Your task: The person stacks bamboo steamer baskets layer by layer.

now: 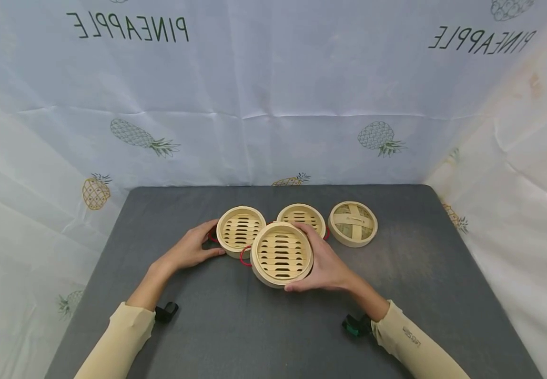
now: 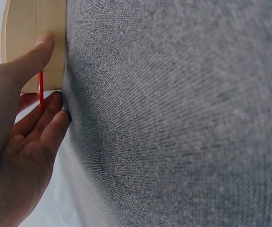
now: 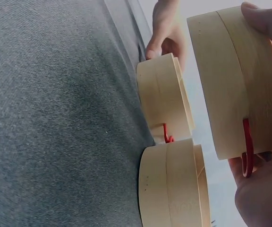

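In the head view, my right hand (image 1: pixel 323 263) grips a round bamboo steamer basket (image 1: pixel 281 252) by its right side. The right wrist view shows this steamer basket (image 3: pixel 237 85) raised off the table, thumb on one side of its wall and fingers on the other; a red loop handle (image 3: pixel 248 146) hangs from it. My left hand (image 1: pixel 195 246) holds the left side of another steamer basket (image 1: pixel 241 229) standing on the table. Up close, the left thumb (image 2: pixel 44 45) touches that basket's wall, while the fingers lie past its red loop.
Behind the raised basket stands a third slatted steamer basket (image 1: pixel 300 215), partly hidden. A woven bamboo lid (image 1: pixel 353 223) lies to its right. The dark grey table (image 1: pixel 235 326) backs onto a pineapple-print cloth (image 1: pixel 254 79).
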